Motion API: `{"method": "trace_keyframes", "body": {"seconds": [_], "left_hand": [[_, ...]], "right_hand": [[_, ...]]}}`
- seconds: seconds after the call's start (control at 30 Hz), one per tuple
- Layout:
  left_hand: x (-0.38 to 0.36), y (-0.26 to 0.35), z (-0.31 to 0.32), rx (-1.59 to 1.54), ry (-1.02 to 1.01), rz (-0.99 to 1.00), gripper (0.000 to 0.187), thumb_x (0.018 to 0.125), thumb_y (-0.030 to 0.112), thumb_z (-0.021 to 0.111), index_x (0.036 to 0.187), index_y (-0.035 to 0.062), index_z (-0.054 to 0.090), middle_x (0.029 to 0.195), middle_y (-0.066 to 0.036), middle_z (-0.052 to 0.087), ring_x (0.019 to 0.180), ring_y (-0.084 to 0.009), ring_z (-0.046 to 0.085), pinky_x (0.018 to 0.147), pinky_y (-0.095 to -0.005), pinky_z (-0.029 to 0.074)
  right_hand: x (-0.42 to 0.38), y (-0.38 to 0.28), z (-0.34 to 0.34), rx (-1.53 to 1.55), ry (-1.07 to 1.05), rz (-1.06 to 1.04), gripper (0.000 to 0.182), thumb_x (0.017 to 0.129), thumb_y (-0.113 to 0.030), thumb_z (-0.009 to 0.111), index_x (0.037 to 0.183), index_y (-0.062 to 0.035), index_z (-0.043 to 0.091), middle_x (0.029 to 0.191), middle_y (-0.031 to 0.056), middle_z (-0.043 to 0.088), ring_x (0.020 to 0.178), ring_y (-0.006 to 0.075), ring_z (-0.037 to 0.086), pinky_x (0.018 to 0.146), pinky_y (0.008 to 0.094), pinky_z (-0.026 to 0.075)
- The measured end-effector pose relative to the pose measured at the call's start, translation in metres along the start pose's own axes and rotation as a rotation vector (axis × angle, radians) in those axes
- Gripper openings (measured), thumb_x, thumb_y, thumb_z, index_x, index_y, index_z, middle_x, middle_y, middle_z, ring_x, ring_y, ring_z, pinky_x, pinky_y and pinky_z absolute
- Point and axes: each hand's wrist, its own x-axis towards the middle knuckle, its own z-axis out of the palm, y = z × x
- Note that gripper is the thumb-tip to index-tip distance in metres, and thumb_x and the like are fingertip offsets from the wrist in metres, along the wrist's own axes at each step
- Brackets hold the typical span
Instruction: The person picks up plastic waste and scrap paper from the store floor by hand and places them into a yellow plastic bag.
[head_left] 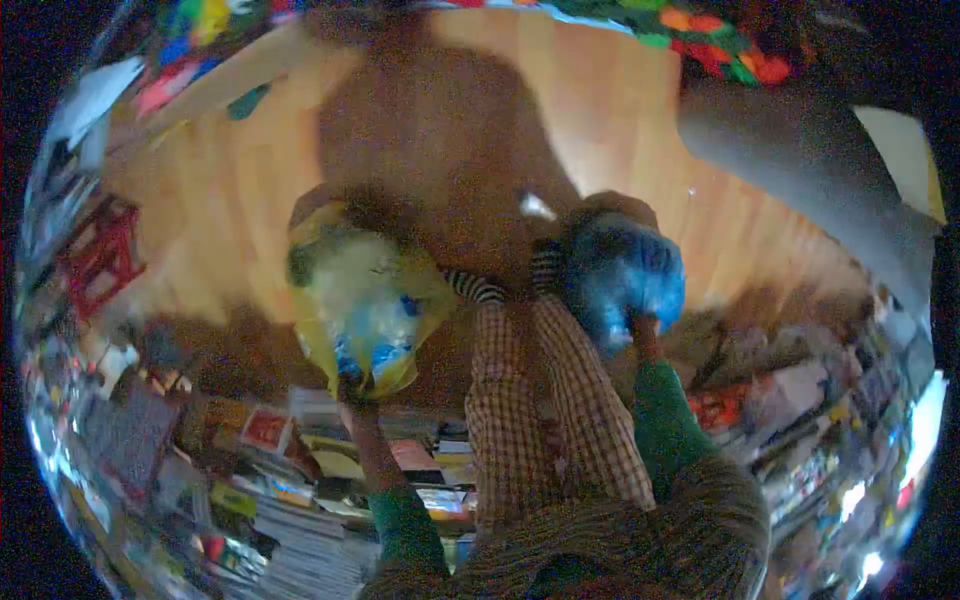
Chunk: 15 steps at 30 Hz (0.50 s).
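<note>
A yellow see-through plastic bag (365, 290), with white and blue stuff showing inside, hangs from my left hand (355, 392). The fingers of that hand are closed on the gathered top of the bag. On the other side, a blue plastic bag (625, 270) is gripped in my right hand (646, 338); its contents cannot be made out. Both bags are at about the height of my legs, one on each side of them. Blur and grain hide the finer shape of the fingers.
Wooden floor (230, 180) lies around my striped socks. A red plastic stool or crate (103, 255) stands at the left. Books and papers (310, 540) are piled close behind me. A dark grey surface (780, 140) borders the floor at the right, with colourful items along the far edge.
</note>
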Motion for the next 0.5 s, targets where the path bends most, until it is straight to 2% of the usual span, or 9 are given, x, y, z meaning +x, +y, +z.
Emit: {"method": "trace_keyframes", "body": {"seconds": [0.07, 0.17, 0.23, 0.3, 0.33, 0.4, 0.43, 0.5], "left_hand": [[-0.003, 0.001, -0.013, 0.038, -0.024, 0.067, 0.024, 0.079, 0.019, 0.045, 0.094, 0.0022, 0.051, 0.091, -0.008, 0.053, 0.081, -0.0205, 0.051, 0.069, -0.0322, 0.043], [-0.012, 0.001, -0.032, 0.164, -0.045, 0.227, 0.025, 0.078, 0.019, 0.044, 0.093, 0.0007, 0.051, 0.088, -0.009, 0.054, 0.078, -0.0202, 0.052, 0.066, -0.0317, 0.044], [-0.019, -0.002, -0.049, 0.347, -0.020, 0.420, 0.026, 0.078, 0.019, 0.043, 0.093, -0.0004, 0.051, 0.087, -0.009, 0.055, 0.076, -0.0200, 0.053, 0.064, -0.0313, 0.044], [-0.027, -0.001, -0.054, 0.391, 0.031, 0.554, 0.027, 0.078, 0.019, 0.042, 0.093, -0.0014, 0.051, 0.086, -0.010, 0.056, 0.074, -0.0198, 0.054, 0.062, -0.0310, 0.044], [-0.032, 0.011, -0.044, 0.116, 0.040, 0.566, 0.025, 0.077, 0.018, 0.041, 0.091, -0.0004, 0.052, 0.083, -0.009, 0.056, 0.071, -0.0204, 0.054, 0.060, -0.0311, 0.045], [-0.071, 0.057, -0.029, -0.271, 0.143, 0.387, 0.023, 0.077, 0.015, 0.040, 0.089, 0.0004, 0.053, 0.080, -0.008, 0.056, 0.068, -0.0200, 0.054, 0.059, -0.0309, 0.044], [-0.109, 0.098, -0.024, -0.389, 0.239, 0.175, 0.022, 0.077, 0.012, 0.040, 0.089, 0.0003, 0.054, 0.080, -0.008, 0.055, 0.067, -0.0190, 0.053, 0.060, -0.0305, 0.044], [-0.131, 0.127, -0.043, -0.304, 0.124, 0.336, 0.020, 0.077, 0.010, 0.040, 0.087, 0.0002, 0.054, 0.078, -0.007, 0.055, 0.065, -0.0165, 0.051, 0.059, -0.0293, 0.043]], "right_hand": [[-0.006, -0.020, -0.014, -0.326, 0.059, -0.121, 0.043, 0.069, -0.041, 0.055, 0.098, -0.0095, 0.051, 0.090, 0.0112, 0.058, 0.081, 0.0253, 0.055, 0.068, 0.0362, 0.044], [-0.033, -0.021, -0.050, -0.453, 0.219, -0.267, 0.041, 0.069, -0.040, 0.054, 0.096, -0.0097, 0.052, 0.088, 0.0113, 0.058, 0.077, 0.0253, 0.055, 0.065, 0.0368, 0.044], [-0.050, -0.032, -0.086, -0.522, 0.341, -0.378, 0.040, 0.069, -0.040, 0.054, 0.094, -0.0099, 0.053, 0.086, 0.0113, 0.058, 0.075, 0.0254, 0.055, 0.063, 0.0371, 0.044], [-0.066, -0.042, -0.125, -0.595, 0.446, -0.477, 0.038, 0.069, -0.040, 0.054, 0.093, -0.0100, 0.054, 0.085, 0.0113, 0.058, 0.073, 0.0254, 0.055, 0.061, 0.0375, 0.043], [-0.078, -0.052, -0.146, -0.631, 0.491, -0.529, 0.038, 0.069, -0.040, 0.054, 0.092, -0.0101, 0.054, 0.084, 0.0113, 0.058, 0.072, 0.0254, 0.055, 0.060, 0.0377, 0.043], [-0.106, -0.068, -0.177, -0.705, 0.575, -0.612, 0.037, 0.069, -0.040, 0.053, 0.090, -0.0102, 0.055, 0.083, 0.0113, 0.058, 0.070, 0.0254, 0.055, 0.058, 0.0381, 0.043], [-0.120, -0.079, -0.192, -0.745, 0.608, -0.654, 0.036, 0.069, -0.040, 0.053, 0.089, -0.0103, 0.055, 0.082, 0.0113, 0.058, 0.068, 0.0254, 0.055, 0.057, 0.0383, 0.043], [-0.148, -0.110, -0.213, -0.847, 0.673, -0.749, 0.035, 0.069, -0.040, 0.053, 0.088, -0.0104, 0.056, 0.080, 0.0114, 0.059, 0.066, 0.0254, 0.055, 0.055, 0.0387, 0.043]]}}
